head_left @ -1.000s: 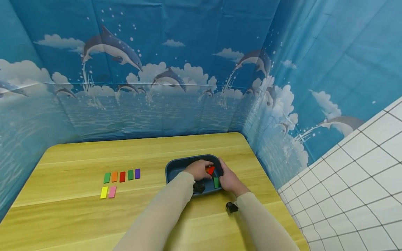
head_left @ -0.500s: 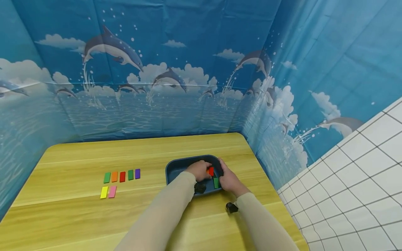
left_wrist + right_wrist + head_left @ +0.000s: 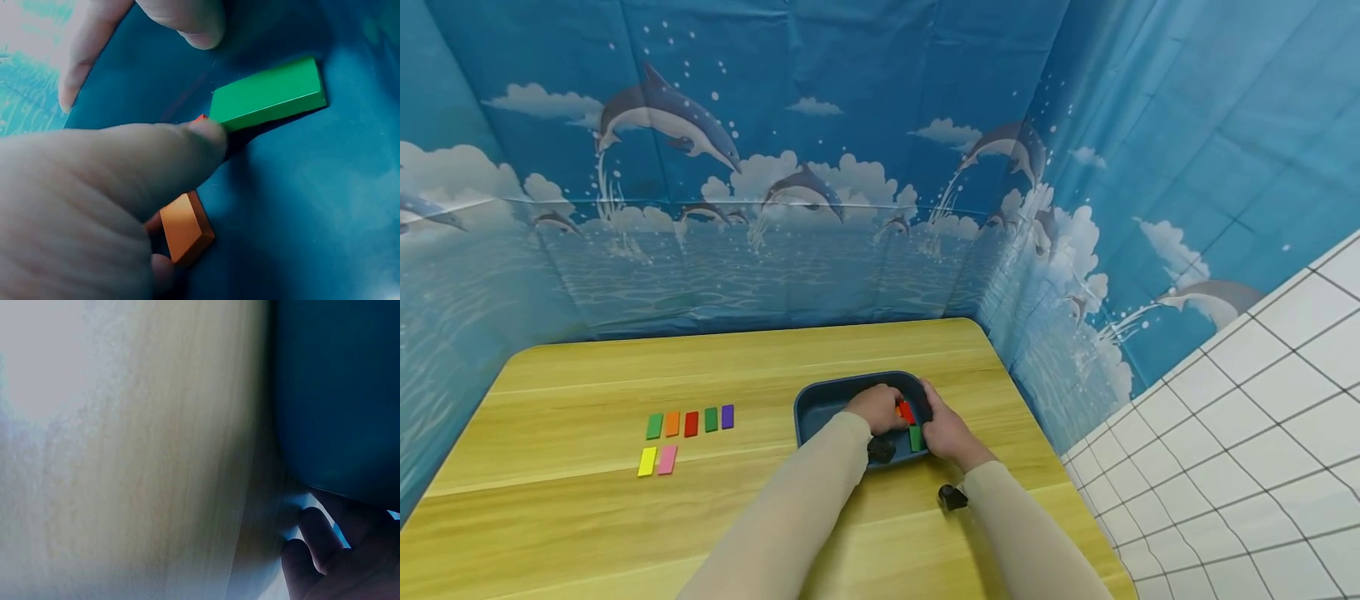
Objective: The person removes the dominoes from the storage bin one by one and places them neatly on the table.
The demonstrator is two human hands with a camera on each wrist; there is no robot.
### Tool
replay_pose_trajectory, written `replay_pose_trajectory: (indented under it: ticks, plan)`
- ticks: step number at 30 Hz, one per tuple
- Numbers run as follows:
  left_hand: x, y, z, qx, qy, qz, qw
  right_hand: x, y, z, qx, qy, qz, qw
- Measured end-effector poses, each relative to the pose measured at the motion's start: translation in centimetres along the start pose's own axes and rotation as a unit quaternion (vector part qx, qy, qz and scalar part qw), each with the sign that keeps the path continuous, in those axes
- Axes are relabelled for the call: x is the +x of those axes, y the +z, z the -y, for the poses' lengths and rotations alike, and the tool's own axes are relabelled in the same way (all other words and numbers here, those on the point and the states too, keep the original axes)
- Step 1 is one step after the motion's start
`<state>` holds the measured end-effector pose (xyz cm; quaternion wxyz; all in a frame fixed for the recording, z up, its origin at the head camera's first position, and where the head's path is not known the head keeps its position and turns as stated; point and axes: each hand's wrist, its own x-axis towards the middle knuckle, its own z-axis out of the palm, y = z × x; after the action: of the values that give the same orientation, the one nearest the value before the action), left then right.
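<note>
A dark blue tray (image 3: 820, 387) sits on the table, with my left hand (image 3: 872, 408) reaching into its right half. Thumb and index finger of that hand close around the ends of a domino-shaped red block (image 3: 907, 412), mostly hidden behind the thumb in the left wrist view. An orange block (image 3: 185, 230) lies against the other curled fingertips. Just past the thumb tip, a green block (image 3: 269, 94) rests on the tray floor. My right hand (image 3: 950, 429) grips the tray's right end, fingers outside and thumb over the rim.
On the wooden table (image 3: 760, 517), left of the tray, several coloured blocks lie in two rows, including a purple block (image 3: 727, 417) and a pink block (image 3: 667, 459). A dolphin-print curtain (image 3: 760, 275) borders the table's back and right.
Inside the tray, the red block has changed its tilt under my left fingers. My left wrist has shifted slightly right. My right hand keeps its place on the tray.
</note>
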<state>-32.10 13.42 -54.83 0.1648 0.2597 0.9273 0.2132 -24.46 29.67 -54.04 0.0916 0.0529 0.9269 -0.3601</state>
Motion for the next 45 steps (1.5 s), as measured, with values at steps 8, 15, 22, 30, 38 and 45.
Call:
replay_pose_trajectory:
  ticks: [8, 15, 22, 30, 38, 45]
  plan:
    - [-0.1, -0.4, 0.0, 0.011, -0.001, -0.005, 0.9999, 0.1, 0.2, 0.4, -0.009, -0.005, 0.001, 0.9999]
    - [-0.8, -1.3, -0.4, 0.007, -0.001, -0.003, 1.0000, 0.3, 0.3, 0.9, -0.007, -0.006, 0.000, 1.0000]
    - [-1.4, -2.0, -0.6, 0.006, 0.008, 0.007, 0.9999, 0.4, 0.4, 1.1, 0.003, -0.015, 0.006, 0.9999]
    - [-0.6, -1.5, -0.2, 0.016, 0.008, 0.005, 0.9998, 0.3, 0.4, 1.4, 0.005, -0.018, 0.007, 0.9998]
    - [-0.5, -1.9, -0.1, -0.020, 0.006, -0.004, 0.9998, 0.0, 0.2, 1.1, -0.003, -0.011, 0.001, 0.9999]
    - [-1.8, -4.6, -1.1, -0.048, 0.050, 0.003, 0.9976, -0.2, 0.0, 0.2, -0.010, 0.007, -0.001, 0.9999]
